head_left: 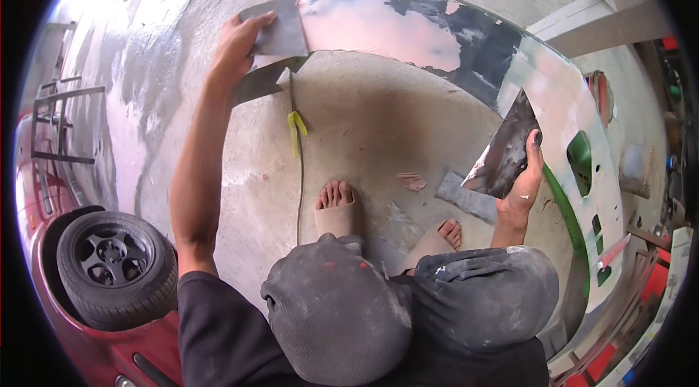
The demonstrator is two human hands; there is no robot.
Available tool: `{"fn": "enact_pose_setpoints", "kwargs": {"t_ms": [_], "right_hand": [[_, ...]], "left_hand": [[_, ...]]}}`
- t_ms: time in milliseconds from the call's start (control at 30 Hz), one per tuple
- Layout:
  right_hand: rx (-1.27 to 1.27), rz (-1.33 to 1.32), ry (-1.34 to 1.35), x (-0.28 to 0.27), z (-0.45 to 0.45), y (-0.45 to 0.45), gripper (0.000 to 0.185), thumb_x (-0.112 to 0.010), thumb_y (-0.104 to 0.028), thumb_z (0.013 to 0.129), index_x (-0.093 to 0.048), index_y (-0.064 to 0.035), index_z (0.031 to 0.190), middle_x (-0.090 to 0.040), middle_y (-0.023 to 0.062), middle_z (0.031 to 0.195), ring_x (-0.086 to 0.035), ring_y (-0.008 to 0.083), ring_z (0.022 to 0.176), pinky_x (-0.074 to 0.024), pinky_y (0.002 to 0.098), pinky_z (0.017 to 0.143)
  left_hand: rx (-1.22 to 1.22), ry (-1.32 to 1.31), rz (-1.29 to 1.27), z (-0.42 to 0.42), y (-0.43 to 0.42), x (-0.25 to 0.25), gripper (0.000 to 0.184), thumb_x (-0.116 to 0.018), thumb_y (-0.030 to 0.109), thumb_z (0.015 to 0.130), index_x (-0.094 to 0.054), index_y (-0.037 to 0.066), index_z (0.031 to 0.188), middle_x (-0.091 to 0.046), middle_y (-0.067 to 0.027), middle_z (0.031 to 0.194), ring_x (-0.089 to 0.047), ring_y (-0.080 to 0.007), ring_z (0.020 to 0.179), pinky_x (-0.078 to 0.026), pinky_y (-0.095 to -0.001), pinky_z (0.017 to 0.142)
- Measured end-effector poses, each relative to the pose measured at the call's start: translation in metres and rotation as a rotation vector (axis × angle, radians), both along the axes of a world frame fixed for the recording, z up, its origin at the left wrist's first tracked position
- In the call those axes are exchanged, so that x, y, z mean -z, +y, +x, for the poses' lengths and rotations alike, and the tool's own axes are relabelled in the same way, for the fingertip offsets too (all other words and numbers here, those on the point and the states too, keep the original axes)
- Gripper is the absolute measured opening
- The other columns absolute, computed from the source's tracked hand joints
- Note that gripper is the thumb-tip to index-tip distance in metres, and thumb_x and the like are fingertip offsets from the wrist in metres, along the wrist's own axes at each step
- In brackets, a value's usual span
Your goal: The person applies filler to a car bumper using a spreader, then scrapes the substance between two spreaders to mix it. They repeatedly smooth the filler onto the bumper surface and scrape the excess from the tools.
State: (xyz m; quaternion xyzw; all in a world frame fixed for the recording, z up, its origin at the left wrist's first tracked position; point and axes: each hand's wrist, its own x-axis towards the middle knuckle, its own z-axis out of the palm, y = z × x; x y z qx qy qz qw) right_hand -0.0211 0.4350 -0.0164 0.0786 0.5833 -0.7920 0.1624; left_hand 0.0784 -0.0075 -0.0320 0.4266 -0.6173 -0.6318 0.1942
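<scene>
A curved car bumper (480, 59), dark grey and white with pale pink filler smeared along it, arches over the floor. My left hand (237, 45) is closed on a flat grey putty spreader (284, 32), thumb on top. The spreader lies over the bumper's left part, its right edge against the pink filler (378, 26). Closer to my body, my right hand (523, 182) grips a dark putty board (506, 154), held tilted. Whitish residue marks the board's lower edge. Some of the right fingers are hidden behind it, and the thumb tip is smudged dark.
A wheel (113, 263) leans by a red car body (138, 340) at lower left. A cable (298, 190) with a yellow tie crosses the concrete floor. Near my sandalled feet lie a grey sheet (466, 198) and a pink scrap (411, 182). A metal frame (65, 125) stands at left.
</scene>
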Motion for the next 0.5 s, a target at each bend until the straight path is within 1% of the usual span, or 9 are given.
{"fn": "enact_pose_setpoints", "kwargs": {"t_ms": [133, 200, 333, 433, 500], "right_hand": [[-0.064, 0.029, -0.008, -0.002, 0.002, -0.007, 0.046, -0.058, -0.038, 0.101, -0.057, 0.0011, 0.125, -0.063, 0.0073, 0.115, -0.061, 0.0172, 0.105, -0.0482, 0.0314, 0.092], [-0.089, 0.033, 0.003, 0.003, -0.001, -0.008, 0.048, -0.058, -0.04, 0.101, -0.057, 0.0017, 0.125, -0.062, 0.0074, 0.116, -0.06, 0.0175, 0.105, -0.0477, 0.0313, 0.093], [-0.035, 0.042, 0.009, -0.003, 0.001, -0.004, 0.049, -0.057, -0.04, 0.101, -0.057, 0.0022, 0.125, -0.062, 0.0075, 0.115, -0.06, 0.0177, 0.105, -0.0479, 0.0314, 0.092], [-0.056, 0.033, 0.004, -0.006, 0.002, -0.005, 0.048, -0.056, -0.039, 0.101, -0.057, 0.0021, 0.125, -0.062, 0.0075, 0.117, -0.06, 0.0176, 0.105, -0.0479, 0.0315, 0.092], [-0.098, 0.011, 0.008, -0.001, -0.001, -0.005, 0.047, -0.056, -0.039, 0.102, -0.057, 0.0021, 0.125, -0.062, 0.0076, 0.118, -0.06, 0.0177, 0.105, -0.048, 0.0317, 0.092]], "left_hand": [[0.014, 0.009, -0.009, -0.003, 0.003, -0.002, 0.033, -0.073, 0.008, 0.086, -0.058, -0.008, 0.11, -0.068, -0.0175, 0.097, -0.071, -0.0238, 0.079, -0.062, -0.0348, 0.068], [-0.031, -0.013, 0.001, 0.005, -0.011, 0.01, 0.032, -0.073, 0.008, 0.086, -0.059, -0.008, 0.11, -0.068, -0.0163, 0.096, -0.07, -0.0233, 0.078, -0.061, -0.0344, 0.067], [0.004, 0.03, 0.08, 0.01, -0.012, 0.012, 0.034, -0.075, 0.009, 0.084, -0.06, -0.009, 0.109, -0.068, -0.0146, 0.096, -0.069, -0.0218, 0.077, -0.059, -0.0336, 0.066], [-0.011, -0.015, -0.015, -0.003, 0.003, 0.004, 0.036, -0.075, 0.011, 0.084, -0.06, -0.009, 0.11, -0.068, -0.0145, 0.096, -0.068, -0.0208, 0.078, -0.058, -0.0333, 0.066], [-0.015, -0.009, -0.031, -0.009, 0.007, 0.004, 0.036, -0.075, 0.011, 0.084, -0.06, -0.009, 0.11, -0.068, -0.0149, 0.096, -0.068, -0.0209, 0.08, -0.059, -0.0333, 0.066]]}}
